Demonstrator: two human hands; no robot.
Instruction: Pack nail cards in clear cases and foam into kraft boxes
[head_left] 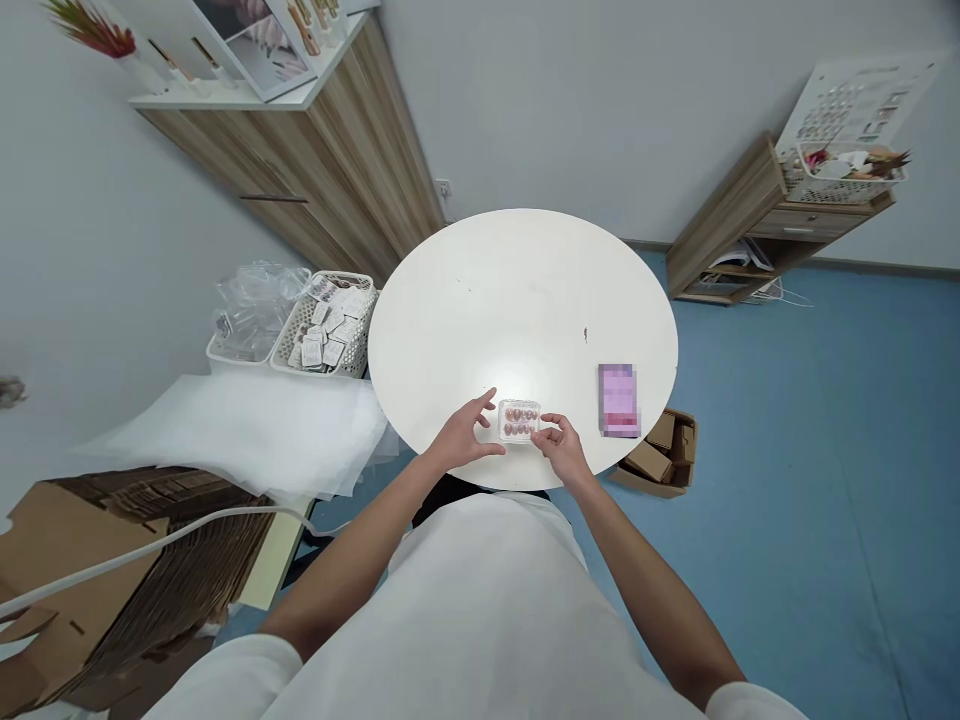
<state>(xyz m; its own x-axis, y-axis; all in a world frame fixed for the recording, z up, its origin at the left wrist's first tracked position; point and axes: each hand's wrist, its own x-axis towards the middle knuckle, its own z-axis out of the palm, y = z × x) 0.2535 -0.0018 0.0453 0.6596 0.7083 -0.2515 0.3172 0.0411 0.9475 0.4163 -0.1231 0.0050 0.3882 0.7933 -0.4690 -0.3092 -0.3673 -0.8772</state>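
A small clear plastic case of press-on nails (519, 414), with pinkish-brown nails in two rows, lies at the near side of the round white table (517, 300). My right hand (564, 448) pinches the case at its right edge, thumb at the lower corner and fingers curled beside it. To the left of the case, my left hand (465, 433) is open, thumb and fingers spread apart with nothing between them. A pink and purple rectangular item (619, 401), blurred by pixels, lies on the table to the right of my right hand.
White baskets on the left hold small white packets (330, 330) and clear plastic bags (259, 300). White sheets (300, 430) and folded cardboard (180, 560) are nearer me. An open carton (675, 480) stands on the floor at right. Wooden cabinets (352, 130) line the wall.
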